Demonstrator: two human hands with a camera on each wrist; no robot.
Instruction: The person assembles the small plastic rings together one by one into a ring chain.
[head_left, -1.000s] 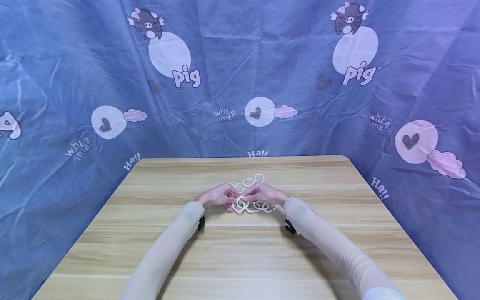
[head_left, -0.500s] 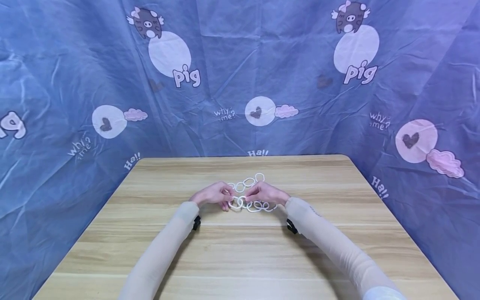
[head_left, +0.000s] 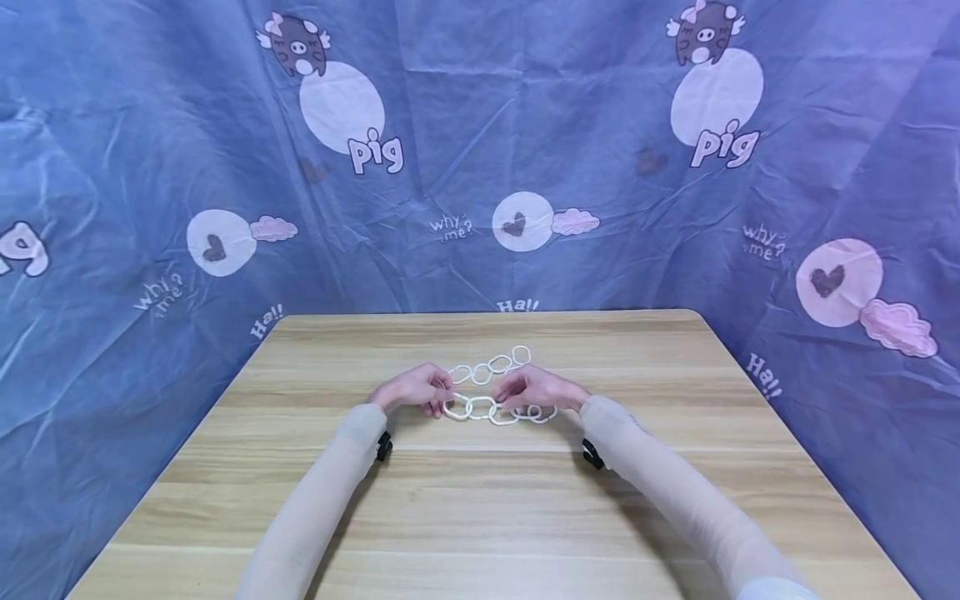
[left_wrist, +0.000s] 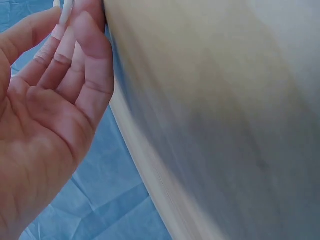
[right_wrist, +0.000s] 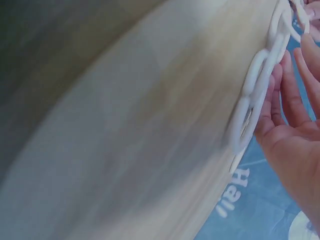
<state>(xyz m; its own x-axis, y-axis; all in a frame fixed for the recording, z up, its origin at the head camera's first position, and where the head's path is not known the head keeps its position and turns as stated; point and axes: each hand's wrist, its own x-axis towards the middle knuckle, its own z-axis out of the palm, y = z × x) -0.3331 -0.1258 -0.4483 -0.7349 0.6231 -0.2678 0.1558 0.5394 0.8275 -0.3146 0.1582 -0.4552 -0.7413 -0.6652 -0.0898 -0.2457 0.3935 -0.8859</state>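
Note:
A chain of white oval links [head_left: 470,408] stretches in a row from side to side between both hands in the head view. My left hand [head_left: 416,388] pinches its leftmost link [left_wrist: 66,12] between thumb and fingers. The right hand [head_left: 540,388] is over the chain's right part, its fingertips close above a middle link and its fingers extended. In the right wrist view the interlocked white chain [right_wrist: 262,82] runs beside the right fingers, with thumb and index finger apart. The right hand partly hides the links below it in the head view.
A second row of white links [head_left: 491,368] lies just behind the hands, slanting toward the back right. The wooden table [head_left: 480,508] extends toward the viewer, and a blue printed cloth [head_left: 450,283] hangs behind it and along both sides.
My left hand has moved left with the end link, drawing overlapping links out into a straighter row. The right hand has let go of a link and shifted slightly right.

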